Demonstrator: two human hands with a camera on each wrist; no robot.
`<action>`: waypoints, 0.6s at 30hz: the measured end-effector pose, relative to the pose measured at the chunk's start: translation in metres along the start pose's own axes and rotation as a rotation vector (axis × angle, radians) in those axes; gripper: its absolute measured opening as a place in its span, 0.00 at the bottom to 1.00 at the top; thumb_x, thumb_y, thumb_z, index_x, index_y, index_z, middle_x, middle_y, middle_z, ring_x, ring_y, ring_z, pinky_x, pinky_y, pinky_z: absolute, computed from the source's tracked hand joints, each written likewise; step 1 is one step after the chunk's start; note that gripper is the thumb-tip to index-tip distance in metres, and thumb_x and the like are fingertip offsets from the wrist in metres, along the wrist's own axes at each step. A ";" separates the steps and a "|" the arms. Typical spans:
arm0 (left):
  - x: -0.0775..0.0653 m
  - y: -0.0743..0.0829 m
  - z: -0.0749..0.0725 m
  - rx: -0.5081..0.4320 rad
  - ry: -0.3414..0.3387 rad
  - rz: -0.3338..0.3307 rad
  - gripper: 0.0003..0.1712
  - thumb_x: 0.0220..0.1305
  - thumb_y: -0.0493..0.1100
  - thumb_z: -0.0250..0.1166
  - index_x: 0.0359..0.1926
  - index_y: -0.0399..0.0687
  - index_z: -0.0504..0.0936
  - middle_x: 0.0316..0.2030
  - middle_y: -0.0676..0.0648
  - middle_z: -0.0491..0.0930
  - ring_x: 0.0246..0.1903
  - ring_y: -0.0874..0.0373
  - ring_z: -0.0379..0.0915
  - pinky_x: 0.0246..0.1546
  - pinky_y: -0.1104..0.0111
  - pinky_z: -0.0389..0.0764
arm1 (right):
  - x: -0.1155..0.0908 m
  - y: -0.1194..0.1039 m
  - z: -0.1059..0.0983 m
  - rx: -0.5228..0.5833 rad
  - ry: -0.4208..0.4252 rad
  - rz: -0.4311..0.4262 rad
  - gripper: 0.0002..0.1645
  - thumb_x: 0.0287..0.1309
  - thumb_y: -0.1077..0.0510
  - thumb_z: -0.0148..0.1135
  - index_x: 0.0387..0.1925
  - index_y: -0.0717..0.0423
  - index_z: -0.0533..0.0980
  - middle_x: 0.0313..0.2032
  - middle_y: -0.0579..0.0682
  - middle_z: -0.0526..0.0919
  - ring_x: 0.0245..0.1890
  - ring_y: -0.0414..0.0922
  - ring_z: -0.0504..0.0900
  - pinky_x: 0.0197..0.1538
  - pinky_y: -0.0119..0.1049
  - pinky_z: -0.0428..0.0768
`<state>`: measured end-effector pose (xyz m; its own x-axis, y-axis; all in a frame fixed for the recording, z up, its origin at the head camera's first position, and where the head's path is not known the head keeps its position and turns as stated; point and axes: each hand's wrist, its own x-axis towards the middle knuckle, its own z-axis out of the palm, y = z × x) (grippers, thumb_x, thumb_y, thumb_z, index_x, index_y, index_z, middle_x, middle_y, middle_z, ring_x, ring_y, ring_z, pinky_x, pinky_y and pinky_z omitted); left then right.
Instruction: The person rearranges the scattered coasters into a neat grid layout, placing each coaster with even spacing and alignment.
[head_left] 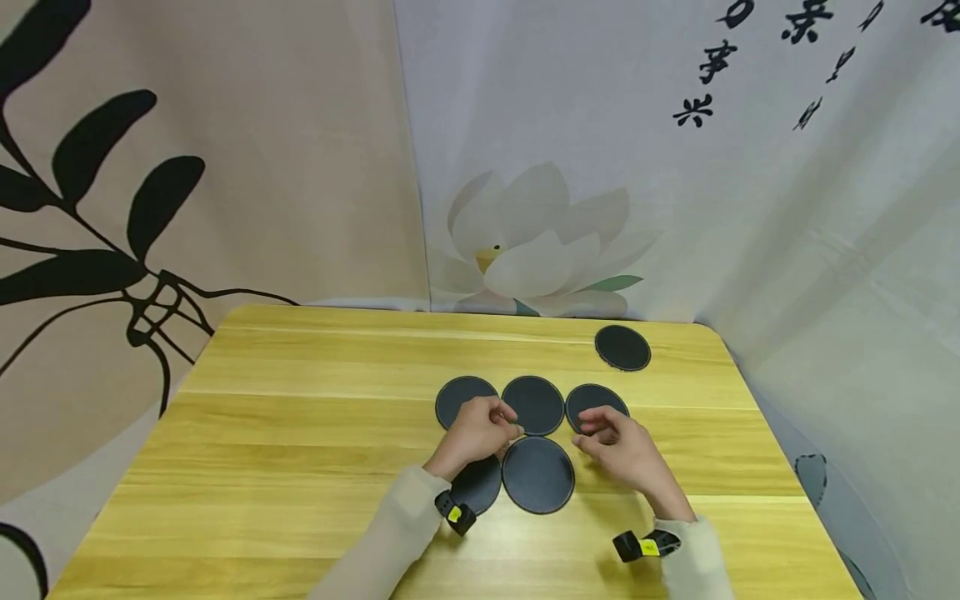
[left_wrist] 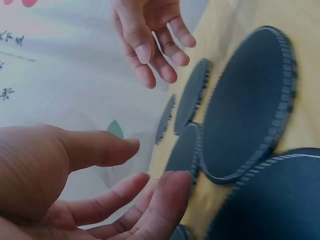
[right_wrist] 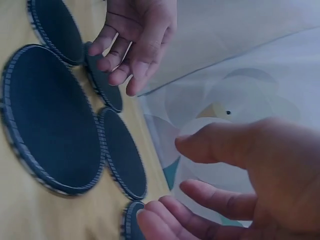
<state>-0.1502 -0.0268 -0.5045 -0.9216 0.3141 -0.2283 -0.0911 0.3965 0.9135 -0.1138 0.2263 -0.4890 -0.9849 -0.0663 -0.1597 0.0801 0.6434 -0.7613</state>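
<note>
Several round black coasters with stitched rims lie flat on the wooden table, in two touching rows. The back row has a left coaster, a middle coaster and a right coaster. In front are a front left coaster and a front right coaster. My left hand hovers over the left coasters, thumb and fingers apart and nothing between them. Loosely bent and holding nothing, my right hand is just in front of the right coaster, partly covering it.
One more coaster lies apart near the table's back right edge. The wooden table ends at a printed curtain behind it. Dark bands with small devices circle both wrists, below the light sleeves.
</note>
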 end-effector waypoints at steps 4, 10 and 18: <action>0.010 0.013 -0.003 -0.022 -0.027 0.013 0.15 0.68 0.45 0.69 0.51 0.42 0.84 0.37 0.45 0.83 0.36 0.38 0.85 0.35 0.52 0.87 | 0.005 -0.003 -0.013 -0.013 0.021 0.000 0.29 0.66 0.50 0.69 0.63 0.56 0.75 0.57 0.57 0.82 0.49 0.48 0.85 0.45 0.35 0.82; 0.035 0.036 -0.001 -0.094 -0.057 0.026 0.19 0.69 0.46 0.69 0.56 0.44 0.82 0.44 0.44 0.83 0.47 0.37 0.83 0.48 0.49 0.87 | 0.013 -0.002 -0.038 -0.004 0.051 0.013 0.37 0.68 0.45 0.67 0.71 0.55 0.68 0.63 0.60 0.78 0.58 0.56 0.82 0.47 0.36 0.82; 0.071 0.063 0.005 -0.103 -0.062 0.004 0.19 0.67 0.46 0.71 0.56 0.47 0.83 0.44 0.45 0.84 0.48 0.43 0.84 0.52 0.50 0.87 | 0.036 0.005 -0.065 0.083 0.046 0.042 0.40 0.72 0.46 0.62 0.75 0.58 0.61 0.68 0.65 0.72 0.62 0.61 0.79 0.60 0.52 0.83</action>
<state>-0.2193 0.0251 -0.4646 -0.8973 0.3690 -0.2422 -0.1292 0.3052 0.9435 -0.1589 0.2766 -0.4575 -0.9863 -0.0038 -0.1648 0.1322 0.5795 -0.8042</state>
